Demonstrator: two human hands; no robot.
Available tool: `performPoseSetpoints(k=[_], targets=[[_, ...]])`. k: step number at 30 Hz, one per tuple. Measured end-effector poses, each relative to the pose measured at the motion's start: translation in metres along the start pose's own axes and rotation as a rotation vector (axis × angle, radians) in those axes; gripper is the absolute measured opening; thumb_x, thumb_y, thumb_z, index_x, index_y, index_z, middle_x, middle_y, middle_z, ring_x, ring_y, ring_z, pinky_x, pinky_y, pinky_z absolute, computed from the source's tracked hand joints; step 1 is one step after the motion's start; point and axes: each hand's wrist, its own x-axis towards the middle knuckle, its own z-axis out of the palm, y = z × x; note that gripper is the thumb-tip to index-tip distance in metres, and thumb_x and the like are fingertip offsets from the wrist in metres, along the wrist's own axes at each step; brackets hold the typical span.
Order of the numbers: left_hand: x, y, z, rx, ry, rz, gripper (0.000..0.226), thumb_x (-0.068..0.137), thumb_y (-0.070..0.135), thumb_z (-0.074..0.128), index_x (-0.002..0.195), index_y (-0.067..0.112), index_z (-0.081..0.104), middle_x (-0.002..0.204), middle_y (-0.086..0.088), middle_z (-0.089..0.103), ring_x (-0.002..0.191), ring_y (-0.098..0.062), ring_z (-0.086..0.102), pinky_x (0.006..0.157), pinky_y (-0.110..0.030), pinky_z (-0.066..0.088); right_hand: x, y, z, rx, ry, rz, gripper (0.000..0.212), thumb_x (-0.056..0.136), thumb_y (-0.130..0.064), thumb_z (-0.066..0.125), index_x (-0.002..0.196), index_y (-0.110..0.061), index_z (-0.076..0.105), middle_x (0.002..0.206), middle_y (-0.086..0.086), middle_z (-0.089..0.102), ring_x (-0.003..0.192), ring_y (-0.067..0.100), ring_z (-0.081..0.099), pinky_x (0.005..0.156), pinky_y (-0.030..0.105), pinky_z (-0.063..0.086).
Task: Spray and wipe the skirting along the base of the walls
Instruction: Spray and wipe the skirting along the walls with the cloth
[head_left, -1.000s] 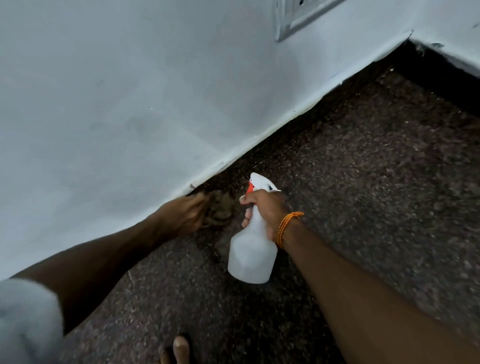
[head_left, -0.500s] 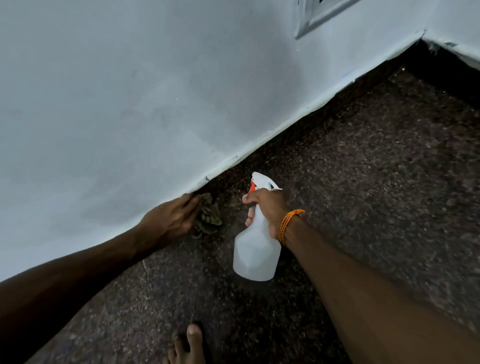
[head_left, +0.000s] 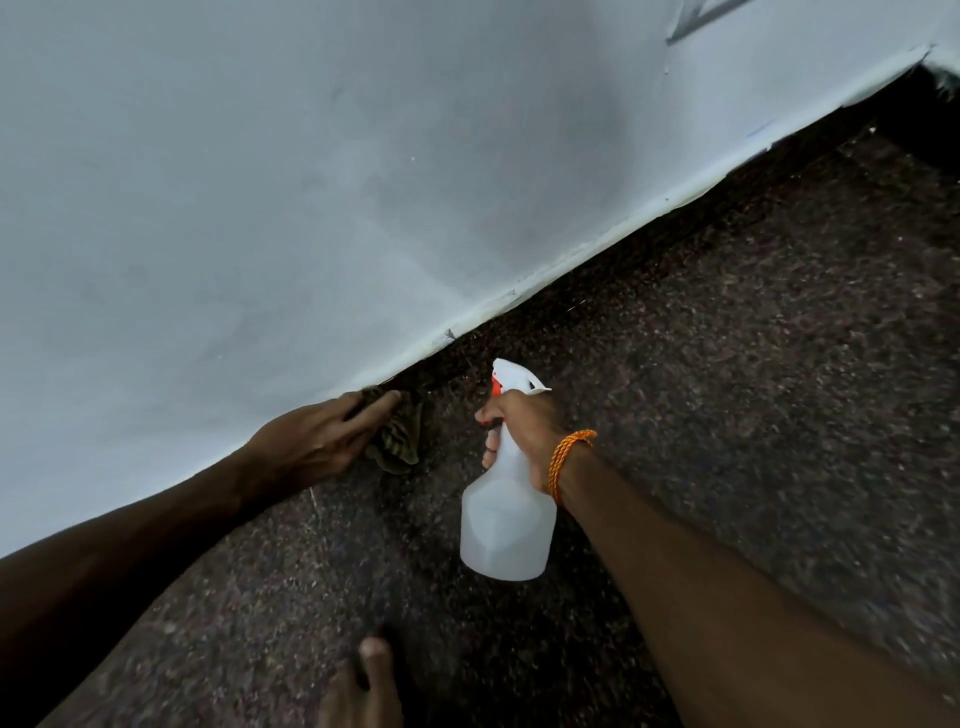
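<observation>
The dark skirting strip runs diagonally along the base of the pale wall, from lower left to upper right. My left hand presses a dark patterned cloth against the skirting where it meets the floor. Just to the right, my right hand grips the neck of a white spray bottle with a red trigger. Its nozzle points up toward the skirting. An orange cord bracelet circles that wrist.
Dark speckled floor fills the right and bottom. My bare toes show at the bottom edge. A framed panel edge sits on the wall at top right, near a wall corner.
My left hand and the cloth have slid a little to the left along the skirting. The view has shifted so the wall panel sits further right. The bottle stays in my right hand.
</observation>
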Motion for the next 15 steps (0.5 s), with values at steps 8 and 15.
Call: performPoseSetpoints(k=[8,15], targets=[[0.134,-0.006,0.001,-0.041,0.058,0.084,0.04,0.095,0.001,0.032,0.094,-0.006,0.071,0.11,-0.03,0.059,0.095,-0.037,0.061,0.083,-0.042,0.053,0.006,-0.009,-0.022,0.063,0.038,-0.023,0.01,0.085,-0.003,0.064,0.094,-0.005,0.061,0.044,0.012,0.051,0.034,0.024,0.049,0.047,0.03,0.049],[0.017,0.001,0.018,-0.011,0.003,0.115,0.041,0.097,-0.004,0.034,0.09,-0.004,0.074,0.109,-0.026,0.064,0.094,-0.039,0.059,0.075,-0.04,0.056,0.005,-0.006,-0.025,0.064,0.069,-0.031,0.016,0.082,-0.005,0.066,0.093,0.006,0.069,0.047,0.012,0.054,0.036,0.024,0.052,0.05,0.031,0.052]])
